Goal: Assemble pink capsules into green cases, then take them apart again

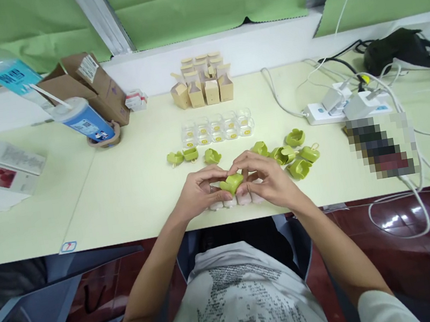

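Between my two hands, just above the table's front part, is a small green silicone case (pixel 232 184) with a petal-like edge. My left hand (pixel 202 189) pinches it from the left side, a ring on one finger. From the right, my right hand (pixel 265 177) grips its other side with thumb and fingers. Below the hands a row of clear plastic pieces (pixel 229 202) is partly covered. To the right lie several more green cases (pixel 300 168), some with small loops. Another few green cases (pixel 191 154) form a line to the left, behind my left hand.
Two rows of clear containers with yellow stickers (pixel 217 128) stand mid-table, small open cardboard boxes (pixel 203 89) behind them. At left are a blue cup (pixel 88 121), a bottle (pixel 6 69) and a brown carton (pixel 95 90). A power strip (pixel 325 112) and cables lie at right, near a blurred-out object (pixel 380 148).
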